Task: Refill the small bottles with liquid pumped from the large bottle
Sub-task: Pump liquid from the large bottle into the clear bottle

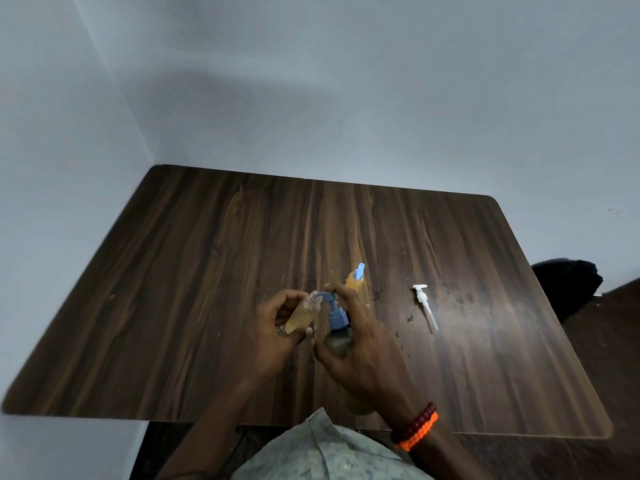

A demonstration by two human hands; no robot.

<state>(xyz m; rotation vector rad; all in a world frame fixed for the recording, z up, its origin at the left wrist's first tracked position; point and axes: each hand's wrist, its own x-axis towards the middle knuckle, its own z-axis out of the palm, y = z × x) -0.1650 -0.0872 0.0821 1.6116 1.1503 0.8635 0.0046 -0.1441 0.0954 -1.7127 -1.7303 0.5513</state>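
My left hand (277, 327) holds a small clear bottle (303, 315) of amber liquid, tilted, with its open neck at the spout of a blue pump (334, 311). My right hand (360, 344) wraps the large bottle (337, 344), with a finger on top of the pump head. The large bottle's lower part is hidden behind my right hand and wrist. A second small bottle (355, 284) with a blue cap stands on the dark wooden table (207, 271) just beyond my right hand.
A loose white pump (425, 304) with its tube lies on the table to the right. Small drops of spilled liquid (410, 318) dot the wood near it. A dark object (568, 285) sits off the table's right edge. Walls close the far and left sides.
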